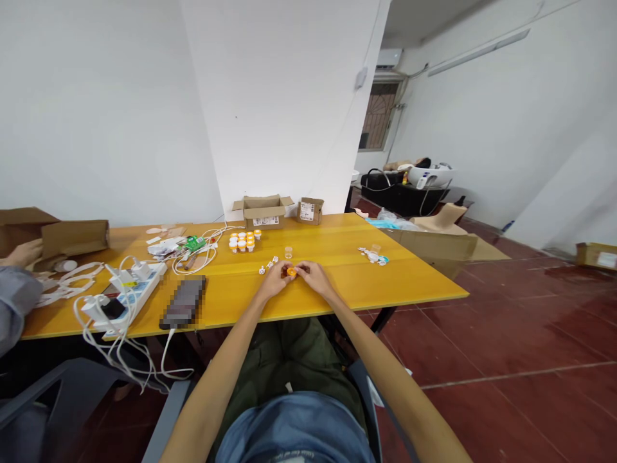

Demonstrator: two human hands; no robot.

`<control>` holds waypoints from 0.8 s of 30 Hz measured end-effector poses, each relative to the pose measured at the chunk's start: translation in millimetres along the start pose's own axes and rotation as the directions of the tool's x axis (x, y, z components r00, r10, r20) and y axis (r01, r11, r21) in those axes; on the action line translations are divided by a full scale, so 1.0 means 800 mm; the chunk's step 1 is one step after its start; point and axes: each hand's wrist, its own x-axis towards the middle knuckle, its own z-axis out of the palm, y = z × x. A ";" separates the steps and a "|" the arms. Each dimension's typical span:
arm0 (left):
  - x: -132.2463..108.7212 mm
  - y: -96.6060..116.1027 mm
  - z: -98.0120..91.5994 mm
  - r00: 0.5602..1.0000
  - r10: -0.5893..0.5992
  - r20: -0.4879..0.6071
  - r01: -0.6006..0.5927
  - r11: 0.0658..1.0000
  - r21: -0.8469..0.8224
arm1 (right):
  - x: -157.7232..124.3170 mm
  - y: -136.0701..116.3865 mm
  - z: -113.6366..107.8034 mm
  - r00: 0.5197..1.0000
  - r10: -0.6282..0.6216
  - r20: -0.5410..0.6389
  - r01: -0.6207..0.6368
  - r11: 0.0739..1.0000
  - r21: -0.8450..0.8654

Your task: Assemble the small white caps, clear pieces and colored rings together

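Both hands meet over the table's near part, around a small round orange-and-white piece (292, 272), perhaps a cap. My left hand (276, 281) is closed on its left side. From the right, the fingers of my right hand (313, 278) pinch the same piece. Just beyond the hands stands a small clear cup (288, 252). Several little white parts with dark spots (270, 265) lie left of it. Farther back, several small containers with orange and white tops (241, 242) stand packed together.
Two cardboard boxes, one with open flaps (263, 212) and one smaller (309, 211), stand against the wall. Small white and teal pieces (373, 256) lie at right. Leftward are a phone (184, 302), a power strip (139, 296), cables and another person's sleeve (18, 305).
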 end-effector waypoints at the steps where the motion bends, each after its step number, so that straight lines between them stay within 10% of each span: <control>1: 0.000 0.000 0.000 1.000 0.002 0.002 -0.002 1.000 0.002 | 0.000 0.000 0.000 1.000 -0.001 0.001 0.001 1.000 -0.003; 24: -0.002 0.015 -0.003 0.998 0.032 -0.063 -0.019 0.981 0.193 | -0.006 -0.015 0.001 0.995 -0.097 0.038 0.100 0.991 -0.087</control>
